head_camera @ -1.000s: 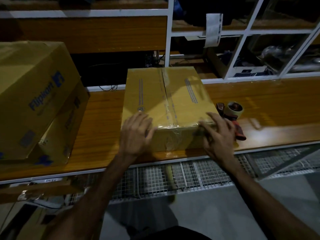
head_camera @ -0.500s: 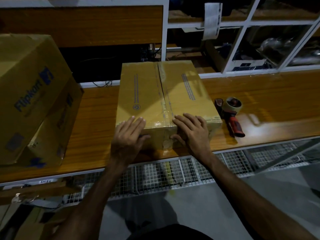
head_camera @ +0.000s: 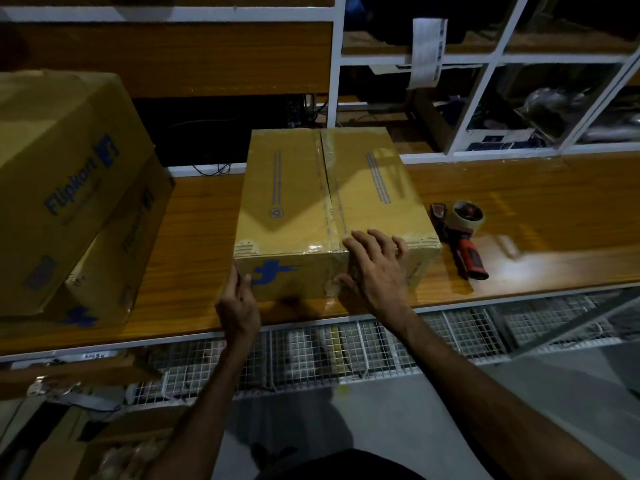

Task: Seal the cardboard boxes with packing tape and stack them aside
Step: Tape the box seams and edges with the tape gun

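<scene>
At the near edge of the long orange-brown wooden worktop sits the closed brown cardboard box with blue printing, its two top flaps meeting along a centre seam covered by a strip of clear packing tape that runs from the far edge over the near edge and down the front face. The right hand lies flat across that near top edge, its fingers straight and spread on the lid, thumb pressed against the tape end on the front face; it grips nothing. The left hand is at the box's near-left bottom corner, fingers loosely bent against the cardboard, and whether they hook under the edge I cannot tell. By my reading the sealing of this box is finishing, with the tape being rubbed down, and the stacking step comes next: that calls for both hands to take opposite sides and lift the box left. Two larger brown cardboard cartons with blue lettering already lean stacked at the left of the worktop, closed, contents unseen, as with the taped box. Just right of the box lies the red-handled tape dispenser holding a tan tape roll, apart from both hands. Beyond, white-framed shelf compartments hold dim, unclear items, and a wire mesh rack runs under the worktop.
</scene>
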